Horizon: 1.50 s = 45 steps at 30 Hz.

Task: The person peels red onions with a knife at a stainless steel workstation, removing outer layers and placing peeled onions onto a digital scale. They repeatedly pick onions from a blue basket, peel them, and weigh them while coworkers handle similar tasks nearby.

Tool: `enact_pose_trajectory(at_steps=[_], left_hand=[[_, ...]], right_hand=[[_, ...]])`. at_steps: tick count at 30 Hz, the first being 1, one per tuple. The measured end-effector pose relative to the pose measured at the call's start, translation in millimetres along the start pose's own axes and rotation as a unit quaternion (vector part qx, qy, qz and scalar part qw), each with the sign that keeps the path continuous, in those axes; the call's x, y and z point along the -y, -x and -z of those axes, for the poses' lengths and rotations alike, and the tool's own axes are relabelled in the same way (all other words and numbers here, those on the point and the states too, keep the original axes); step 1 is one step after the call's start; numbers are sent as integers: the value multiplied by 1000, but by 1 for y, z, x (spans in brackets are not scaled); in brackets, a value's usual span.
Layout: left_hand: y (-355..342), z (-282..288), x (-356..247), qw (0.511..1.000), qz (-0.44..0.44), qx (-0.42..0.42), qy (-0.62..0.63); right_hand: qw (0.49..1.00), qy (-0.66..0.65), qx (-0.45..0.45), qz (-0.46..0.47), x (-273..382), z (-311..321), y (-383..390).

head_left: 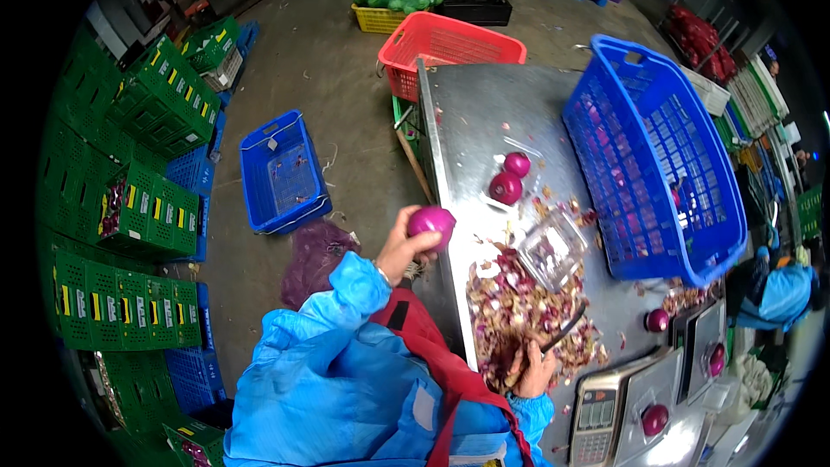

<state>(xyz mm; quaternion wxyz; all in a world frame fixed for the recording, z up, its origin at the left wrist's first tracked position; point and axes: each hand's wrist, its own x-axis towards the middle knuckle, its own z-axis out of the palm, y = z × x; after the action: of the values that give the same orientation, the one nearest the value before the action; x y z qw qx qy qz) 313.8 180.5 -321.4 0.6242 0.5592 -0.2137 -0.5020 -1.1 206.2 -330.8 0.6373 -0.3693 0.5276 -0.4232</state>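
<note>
My left hand (403,246) is closed round a peeled-looking red onion (431,227), held up by the table's left edge. Over a heap of dry onion skins (517,301), my right hand (529,369) grips a dark, thin curved tool (567,327) that looks like a knife; its handle is hidden in the fingers. Two more onions, a larger one (506,188) and a smaller one (517,164), lie farther up the metal table (484,104). A clear plastic box (552,251) rests against the skins.
A large blue crate (603,182) stands on the table's right. Nearer are a scale (596,419) with an onion (654,419) on its plate. A red crate (415,43) sits beyond the table; left on the floor are a blue crate (281,175), purple mesh sack (313,261) and stacked green crates (130,303).
</note>
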Motion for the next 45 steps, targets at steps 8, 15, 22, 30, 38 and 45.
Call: enact_pose_trajectory(at_steps=[8,15,22,30,38,45], left_hand=[[-251,149,-2,962,23,-272,-12],[-452,212,17,936,34,-320,-142],[-561,198,41,970,148,-171,-92],[-543,250,105,970,148,-191,-4],[-507,201,-32,974,-17,-224,-8],[-439,12,-140,984,-168,-52,-6]], right_hand=[[994,82,19,-73,7,-116,-78],[979,152,22,-132,39,-189,-146],[964,192,14,-184,42,-225,-187],[974,147,-24,-169,48,-234,-202],[986,55,-20,-156,35,-207,-180],[994,-11,-27,-104,25,-159,-141]])
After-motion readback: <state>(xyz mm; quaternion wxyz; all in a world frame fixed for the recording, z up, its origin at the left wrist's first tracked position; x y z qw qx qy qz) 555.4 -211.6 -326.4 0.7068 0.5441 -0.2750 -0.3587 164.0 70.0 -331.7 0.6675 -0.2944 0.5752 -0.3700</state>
